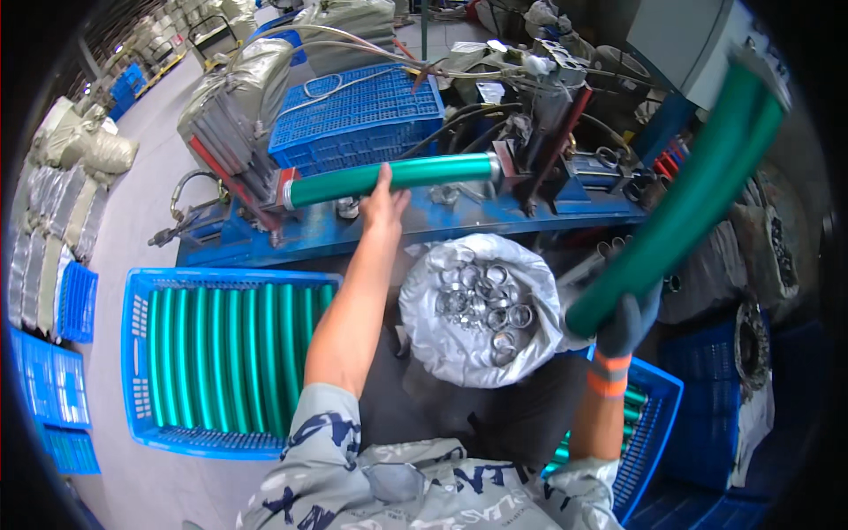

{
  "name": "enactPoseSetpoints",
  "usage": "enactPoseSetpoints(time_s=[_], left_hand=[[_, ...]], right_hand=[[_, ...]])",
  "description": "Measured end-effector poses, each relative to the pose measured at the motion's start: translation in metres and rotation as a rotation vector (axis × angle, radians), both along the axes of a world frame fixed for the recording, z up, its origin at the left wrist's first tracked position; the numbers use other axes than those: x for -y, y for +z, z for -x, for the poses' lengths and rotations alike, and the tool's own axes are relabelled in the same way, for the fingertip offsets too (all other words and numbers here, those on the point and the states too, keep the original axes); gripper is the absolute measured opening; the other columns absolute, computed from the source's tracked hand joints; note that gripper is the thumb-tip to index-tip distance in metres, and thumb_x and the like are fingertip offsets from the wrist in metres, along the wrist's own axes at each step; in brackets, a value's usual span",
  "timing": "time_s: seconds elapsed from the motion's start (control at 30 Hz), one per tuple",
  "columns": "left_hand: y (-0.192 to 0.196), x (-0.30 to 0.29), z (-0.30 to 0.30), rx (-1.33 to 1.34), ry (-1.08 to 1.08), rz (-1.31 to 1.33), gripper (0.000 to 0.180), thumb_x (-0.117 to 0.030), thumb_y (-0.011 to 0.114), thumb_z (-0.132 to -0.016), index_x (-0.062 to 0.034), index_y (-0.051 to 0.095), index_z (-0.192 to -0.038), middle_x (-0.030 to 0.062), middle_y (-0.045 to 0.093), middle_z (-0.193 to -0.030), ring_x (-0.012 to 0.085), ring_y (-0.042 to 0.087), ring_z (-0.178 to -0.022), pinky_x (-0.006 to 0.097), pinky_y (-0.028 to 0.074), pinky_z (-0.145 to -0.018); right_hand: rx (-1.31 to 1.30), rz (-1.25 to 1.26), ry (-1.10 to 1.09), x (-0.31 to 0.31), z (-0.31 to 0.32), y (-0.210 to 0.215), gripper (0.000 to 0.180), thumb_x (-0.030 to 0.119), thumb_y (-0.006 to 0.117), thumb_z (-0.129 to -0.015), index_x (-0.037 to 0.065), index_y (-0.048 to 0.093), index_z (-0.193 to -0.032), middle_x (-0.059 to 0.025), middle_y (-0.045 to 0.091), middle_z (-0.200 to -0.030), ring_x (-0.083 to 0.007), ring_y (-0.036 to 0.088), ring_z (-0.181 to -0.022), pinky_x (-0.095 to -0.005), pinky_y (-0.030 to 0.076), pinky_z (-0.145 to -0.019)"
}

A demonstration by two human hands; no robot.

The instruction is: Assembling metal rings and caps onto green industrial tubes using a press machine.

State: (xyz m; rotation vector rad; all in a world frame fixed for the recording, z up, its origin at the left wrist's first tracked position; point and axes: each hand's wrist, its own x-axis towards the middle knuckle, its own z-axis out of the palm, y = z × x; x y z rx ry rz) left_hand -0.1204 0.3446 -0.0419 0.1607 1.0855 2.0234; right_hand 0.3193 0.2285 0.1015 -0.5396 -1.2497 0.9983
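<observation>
A shiny green tube [424,173] lies level between two clamp ends of the machine, with a metal ring at each end. My bare left hand [382,209] grips it near the middle, one digit up across its front and the rest partly hidden. My right hand [629,325], in a dark glove with an orange cuff, is closed round the lower end of another green tube [689,208]. That tube slants up to the right, somewhat blurred, and comes close to the lens. Between my arms stands a white-lined container [420,331] holding many loose metal rings [473,291].
On the left, a blue crate [137,353] holds a row of green tubes [234,353]. Another blue crate [654,433] with tubes stands by my right forearm. Behind the blue machine bench [309,243] are an upturned blue crate [362,106], hoses and a grey box [676,40].
</observation>
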Motion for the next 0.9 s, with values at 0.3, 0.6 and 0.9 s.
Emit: enactPoseSetpoints(time_s=[0.3, 0.6, 0.9], left_hand=[[-0.053, -0.048, 0.031, 0.016, -0.006, 0.186, 0.073, -0.043, 0.093, -0.101, 0.0055, 0.065, -0.147, 0.0262, 0.075, -0.138, 0.0473, 0.079, -0.121, 0.059, 0.067, -0.106], [-0.069, -0.058, 0.052, 0.091, -0.016, -0.091, 0.072, -0.042, 0.089, -0.103, -0.0035, 0.06, -0.157, 0.0181, 0.071, -0.143, 0.0413, 0.071, -0.131, 0.061, 0.06, -0.111], [-0.063, -0.07, 0.141, -0.079, -0.429, 0.32, 0.115, -0.069, 0.088, -0.095, 0.0178, 0.047, -0.158, 0.0343, 0.062, -0.162, 0.0426, 0.069, -0.145, 0.046, 0.059, -0.121]], right_hand=[[-0.015, 0.145, -0.198, 0.106, -0.099, -0.061, 0.073, 0.048, 0.085, -0.095, -0.005, 0.06, -0.14, -0.0214, 0.068, -0.119, -0.0274, 0.07, -0.096, -0.0402, 0.06, -0.08], [-0.191, 0.232, -0.332, 0.148, -0.158, -0.071, 0.068, 0.026, 0.081, -0.1, -0.003, 0.057, -0.157, -0.0264, 0.073, -0.13, -0.0332, 0.074, -0.102, -0.0442, 0.063, -0.087], [0.222, 0.97, -0.994, 0.315, -0.308, -0.224, 0.046, 0.023, 0.088, -0.101, -0.007, 0.075, -0.134, -0.0103, 0.081, -0.105, -0.0216, 0.076, -0.086, -0.0382, 0.062, -0.075]])
